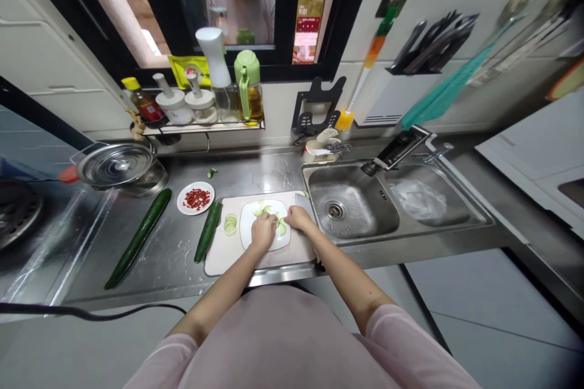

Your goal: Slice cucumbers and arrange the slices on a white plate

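A white square plate (246,232) rests on the cutting board (223,262), with thin cucumber slices (281,228) along its back and right side. My left hand (263,232) is over the plate, its fingers curled together around what look like cucumber slices, mostly hidden. At the plate's right edge, my right hand (298,219) has its fingers pinched on a slice. Behind that hand a knife blade (302,200) shows in part. A small stack of slices (230,225) lies left of the plate. A cut cucumber (208,233) leans along the board's left edge.
Further left lie a whole cucumber (139,240) and a small plate of red pieces (186,208). A lidded pot (137,179) stands by the stove. At right is a double sink (351,225) with a faucet (392,151). Bottles and jars line a shelf (205,127) behind.
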Action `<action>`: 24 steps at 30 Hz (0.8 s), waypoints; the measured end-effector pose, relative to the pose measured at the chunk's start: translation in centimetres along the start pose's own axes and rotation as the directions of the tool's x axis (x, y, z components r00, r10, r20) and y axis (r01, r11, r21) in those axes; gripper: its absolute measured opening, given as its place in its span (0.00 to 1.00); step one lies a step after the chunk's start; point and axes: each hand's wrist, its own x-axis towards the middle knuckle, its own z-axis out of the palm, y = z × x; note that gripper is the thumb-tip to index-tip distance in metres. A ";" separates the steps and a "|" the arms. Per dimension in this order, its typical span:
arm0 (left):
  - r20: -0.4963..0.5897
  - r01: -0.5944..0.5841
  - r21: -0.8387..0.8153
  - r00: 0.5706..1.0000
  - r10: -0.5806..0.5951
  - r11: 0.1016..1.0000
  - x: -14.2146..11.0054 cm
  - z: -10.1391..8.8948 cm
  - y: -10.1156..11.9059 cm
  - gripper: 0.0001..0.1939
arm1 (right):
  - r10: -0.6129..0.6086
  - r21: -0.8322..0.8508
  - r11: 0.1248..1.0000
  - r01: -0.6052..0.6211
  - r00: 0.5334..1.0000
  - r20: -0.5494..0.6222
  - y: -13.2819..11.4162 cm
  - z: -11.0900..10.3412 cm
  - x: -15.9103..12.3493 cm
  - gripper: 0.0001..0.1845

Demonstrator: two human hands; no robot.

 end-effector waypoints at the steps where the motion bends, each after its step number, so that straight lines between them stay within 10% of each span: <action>1: 0.002 -0.007 0.007 1.000 0.007 1.000 0.0 0.0 0.0 0.13 | 0.003 0.007 1.000 -0.003 1.000 -0.002 0.1 0.0 0.0 0.10; 24: 0.026 -0.007 -0.050 1.000 0.009 0.999 1.0 0.3 -0.2 0.11 | -0.129 -0.180 0.976 0.119 0.991 -0.046 0.1 1.2 -4.8 0.12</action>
